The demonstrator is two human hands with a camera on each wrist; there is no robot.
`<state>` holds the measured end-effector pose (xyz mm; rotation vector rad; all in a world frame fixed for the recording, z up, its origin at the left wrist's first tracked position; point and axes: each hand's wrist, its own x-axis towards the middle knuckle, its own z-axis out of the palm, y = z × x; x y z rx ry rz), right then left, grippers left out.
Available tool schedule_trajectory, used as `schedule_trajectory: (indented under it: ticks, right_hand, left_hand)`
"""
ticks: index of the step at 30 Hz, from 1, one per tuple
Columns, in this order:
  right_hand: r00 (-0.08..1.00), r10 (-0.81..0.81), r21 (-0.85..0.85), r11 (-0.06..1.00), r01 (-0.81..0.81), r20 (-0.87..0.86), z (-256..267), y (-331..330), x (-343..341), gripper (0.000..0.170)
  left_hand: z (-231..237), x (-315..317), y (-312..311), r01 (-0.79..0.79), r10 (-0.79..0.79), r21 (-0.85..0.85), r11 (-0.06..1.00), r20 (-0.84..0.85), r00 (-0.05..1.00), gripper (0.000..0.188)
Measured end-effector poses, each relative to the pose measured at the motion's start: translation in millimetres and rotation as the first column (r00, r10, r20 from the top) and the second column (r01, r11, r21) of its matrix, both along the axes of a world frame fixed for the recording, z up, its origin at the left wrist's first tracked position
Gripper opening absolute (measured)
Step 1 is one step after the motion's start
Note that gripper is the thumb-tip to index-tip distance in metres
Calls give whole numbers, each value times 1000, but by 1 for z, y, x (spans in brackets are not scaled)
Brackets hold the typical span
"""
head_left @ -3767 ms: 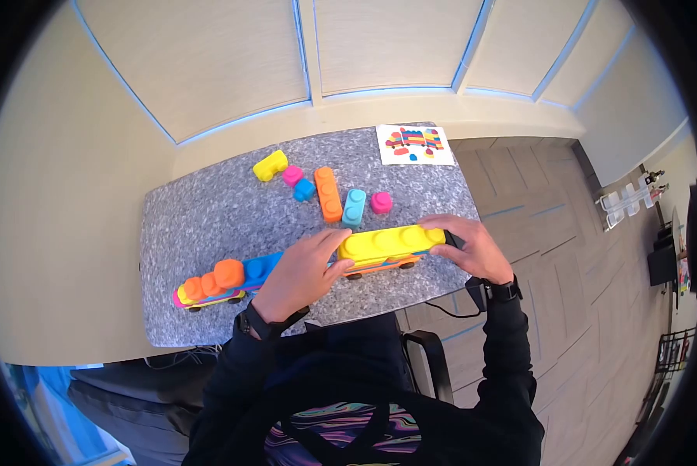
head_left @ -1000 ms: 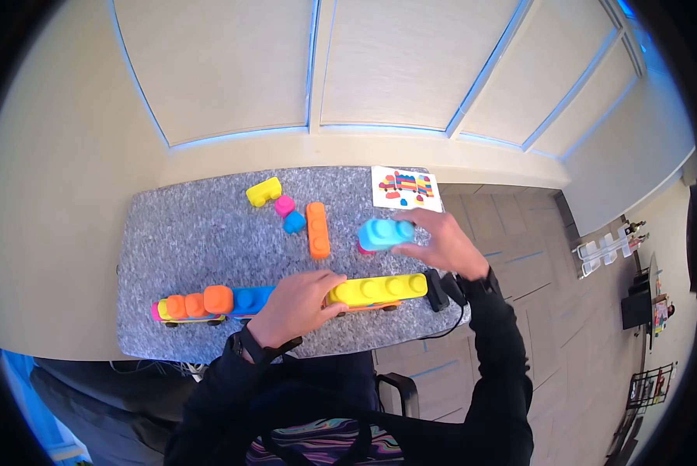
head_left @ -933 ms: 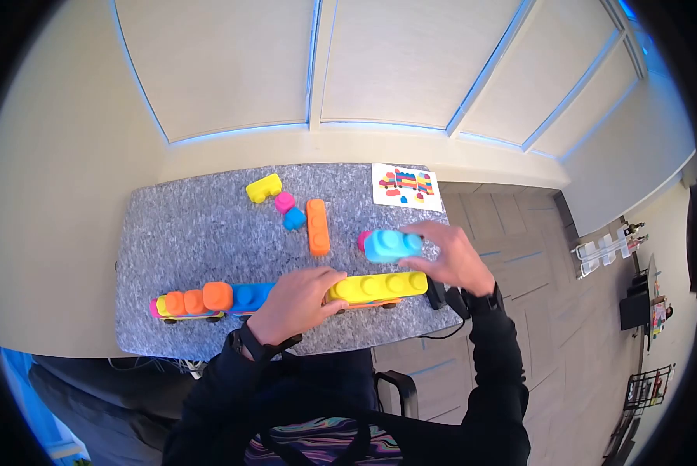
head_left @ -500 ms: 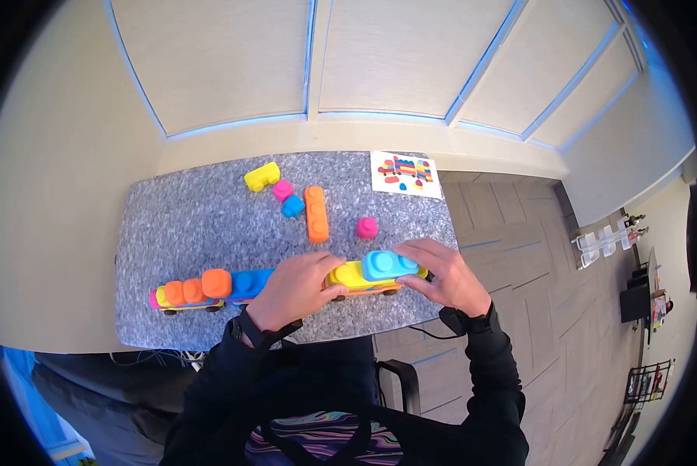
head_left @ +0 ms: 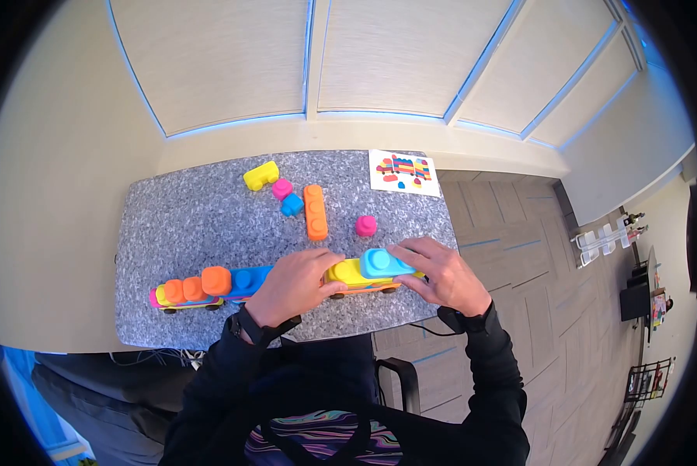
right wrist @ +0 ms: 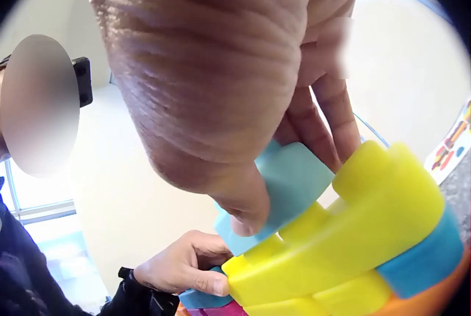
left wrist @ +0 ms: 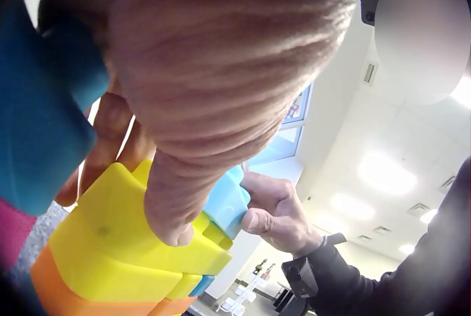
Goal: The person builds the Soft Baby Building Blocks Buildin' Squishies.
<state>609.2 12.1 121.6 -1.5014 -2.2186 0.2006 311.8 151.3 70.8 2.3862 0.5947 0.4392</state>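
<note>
My right hand (head_left: 448,273) pinches a light blue two-stud building block (head_left: 385,262) between thumb and fingers. The block sits over the middle studs of a long yellow block (head_left: 347,272), with yellow studs showing on both sides in the right wrist view. That yellow block (right wrist: 353,235) tops a wheeled toy train car with orange and blue parts beneath. With thumb and fingers on opposite sides, my left hand (head_left: 295,286) grips the yellow block's left end. Left of that hand runs a car with a blue block (head_left: 249,281), then the front car carrying orange blocks (head_left: 195,287).
Beyond the train lie a long orange block (head_left: 315,213), a pink block (head_left: 366,226), a small blue block (head_left: 292,205), another pink block (head_left: 282,189) and a yellow arched block (head_left: 261,176). A picture card (head_left: 403,172) lies at the speckled table's (head_left: 185,217) far right corner.
My right hand let go of the yellow block's right end, picked up the light blue block from the table, and brought it onto the yellow block, shifting it slightly left. My left hand stays on the train.
</note>
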Motion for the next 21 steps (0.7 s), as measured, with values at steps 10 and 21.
schedule_trajectory:
  ticks: [10, 21]
  right_hand:
    - [998, 7, 15, 1000, -6, -55, -3, -1, -1, 53]
    - [990, -29, -35, 999, 24, -141, -10, 2, 2, 52]
  left_hand:
    - [16, 14, -11, 2, -20, 142, 990, 121, 992, 66]
    - [-5, 39, -14, 38, -55, 86, 996, 202, 978, 57]
